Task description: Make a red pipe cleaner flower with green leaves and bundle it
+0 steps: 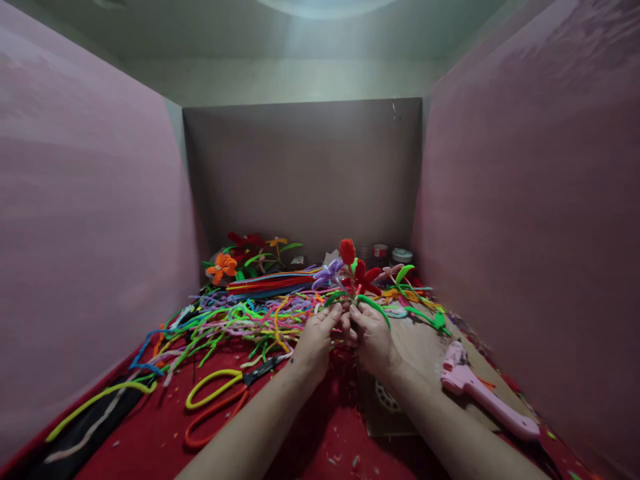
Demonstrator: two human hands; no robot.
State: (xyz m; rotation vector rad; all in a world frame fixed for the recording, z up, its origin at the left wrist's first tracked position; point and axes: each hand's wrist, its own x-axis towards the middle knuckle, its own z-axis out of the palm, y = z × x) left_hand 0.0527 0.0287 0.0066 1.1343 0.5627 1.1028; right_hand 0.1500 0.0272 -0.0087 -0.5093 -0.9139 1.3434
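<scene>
Close together at the centre, my left hand and my right hand pinch the lower stems of a small pipe-cleaner flower bouquet. At its top stands a red bud, upright. A purple flower spreads on the left side and a red open flower on the right. Curved green leaves bend outward just above my fingers. The exact grip on the stems is partly hidden behind my fingers and thumbs.
Loose coloured pipe cleaners lie heaped on the red cloth. Scissors with yellow and orange handles rest left of my forearm. A pink glue gun lies on cardboard at right. Finished flowers stand behind; pink walls flank both sides.
</scene>
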